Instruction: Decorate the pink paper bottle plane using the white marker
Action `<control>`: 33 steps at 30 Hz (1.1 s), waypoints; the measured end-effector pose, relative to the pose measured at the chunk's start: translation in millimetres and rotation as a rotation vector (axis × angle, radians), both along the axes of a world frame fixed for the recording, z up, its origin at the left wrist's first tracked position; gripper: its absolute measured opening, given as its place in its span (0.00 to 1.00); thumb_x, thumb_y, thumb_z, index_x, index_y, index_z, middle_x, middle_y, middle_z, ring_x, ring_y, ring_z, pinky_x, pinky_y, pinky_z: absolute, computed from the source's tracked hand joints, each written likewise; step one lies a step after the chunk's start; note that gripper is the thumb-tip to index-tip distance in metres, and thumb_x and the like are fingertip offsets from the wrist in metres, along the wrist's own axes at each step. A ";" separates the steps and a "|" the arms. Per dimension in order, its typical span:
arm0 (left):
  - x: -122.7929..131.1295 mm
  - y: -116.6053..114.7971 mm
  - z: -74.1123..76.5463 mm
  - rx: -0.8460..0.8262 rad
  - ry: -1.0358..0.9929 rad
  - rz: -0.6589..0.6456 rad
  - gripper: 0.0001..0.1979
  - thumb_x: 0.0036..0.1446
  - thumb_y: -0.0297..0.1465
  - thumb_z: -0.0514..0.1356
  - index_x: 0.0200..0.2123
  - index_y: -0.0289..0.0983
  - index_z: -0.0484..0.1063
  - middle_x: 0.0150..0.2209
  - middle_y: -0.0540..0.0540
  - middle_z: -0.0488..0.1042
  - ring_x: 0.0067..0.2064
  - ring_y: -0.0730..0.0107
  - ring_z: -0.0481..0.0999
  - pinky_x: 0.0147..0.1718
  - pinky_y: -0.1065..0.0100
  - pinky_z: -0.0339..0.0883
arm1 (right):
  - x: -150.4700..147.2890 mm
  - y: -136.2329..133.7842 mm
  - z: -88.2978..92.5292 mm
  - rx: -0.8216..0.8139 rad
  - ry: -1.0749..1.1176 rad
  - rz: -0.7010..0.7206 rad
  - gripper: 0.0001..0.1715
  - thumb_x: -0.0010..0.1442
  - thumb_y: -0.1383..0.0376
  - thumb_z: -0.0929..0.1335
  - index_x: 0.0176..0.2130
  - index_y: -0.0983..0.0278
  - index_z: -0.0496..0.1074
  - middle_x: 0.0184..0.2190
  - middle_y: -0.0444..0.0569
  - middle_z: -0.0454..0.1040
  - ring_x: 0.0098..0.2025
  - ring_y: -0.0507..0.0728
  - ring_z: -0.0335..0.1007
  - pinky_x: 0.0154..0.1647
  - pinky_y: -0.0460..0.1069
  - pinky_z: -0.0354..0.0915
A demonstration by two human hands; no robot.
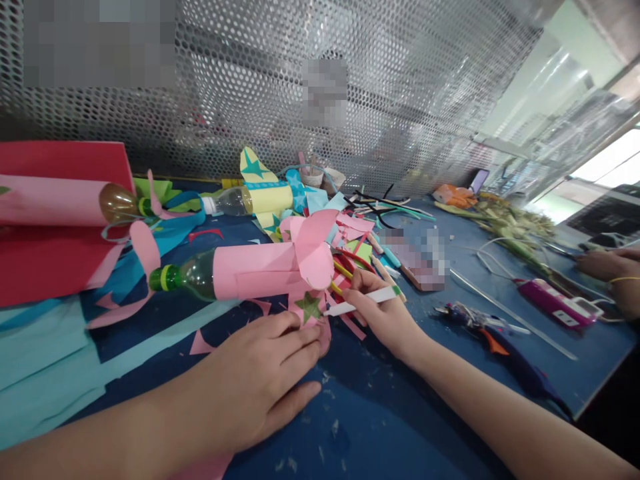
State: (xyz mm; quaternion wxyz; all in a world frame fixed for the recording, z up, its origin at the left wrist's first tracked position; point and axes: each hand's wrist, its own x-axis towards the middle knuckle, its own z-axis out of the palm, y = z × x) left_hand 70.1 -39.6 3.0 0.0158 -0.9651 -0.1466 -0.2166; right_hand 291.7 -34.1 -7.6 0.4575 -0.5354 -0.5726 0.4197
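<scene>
A plastic bottle wrapped in pink paper (255,267), with a green cap (165,278), lies on its side in front of me. Pink paper fins stand out from its right end. On the lowest fin a dark green star (309,307) is visible. My left hand (270,373) rests flat, fingers stretched, with its fingertips on that fin beside the star. A white marker with a green end (345,307) is pinched in my right hand (385,317), its tip at the star's right edge.
Behind lie a yellow-and-blue paper-wrapped bottle (270,198) and paper scraps. Red card (65,160) and light blue paper (45,373) are left. Rightward are a phone (415,263), a glue gun (520,360), a purple power strip (555,303) and another person's hand (607,263).
</scene>
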 end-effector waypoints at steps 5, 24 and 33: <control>-0.7 0.9 1.4 -0.014 0.012 0.002 0.20 0.70 0.33 0.48 0.54 0.31 0.73 0.53 0.42 0.78 0.50 0.58 0.76 0.51 0.59 0.69 | -0.9 0.0 0.2 0.004 0.017 -0.002 0.17 0.55 0.59 0.69 0.24 0.59 0.58 0.12 0.33 0.56 0.15 0.47 0.46 0.17 0.46 0.44; -1.1 0.6 2.2 -0.026 0.023 0.007 0.19 0.70 0.34 0.48 0.54 0.32 0.73 0.52 0.43 0.79 0.50 0.59 0.76 0.51 0.60 0.70 | -1.2 0.0 2.0 -0.032 0.071 0.006 0.15 0.54 0.60 0.68 0.24 0.59 0.58 0.12 0.33 0.56 0.14 0.47 0.46 0.16 0.46 0.44; -1.6 0.8 -1.0 -0.004 0.013 -0.001 0.20 0.70 0.34 0.47 0.54 0.32 0.73 0.52 0.43 0.78 0.50 0.59 0.76 0.51 0.60 0.69 | -0.5 -0.5 2.4 -0.008 0.045 0.004 0.16 0.54 0.60 0.68 0.23 0.59 0.58 0.12 0.33 0.55 0.15 0.47 0.46 0.17 0.46 0.45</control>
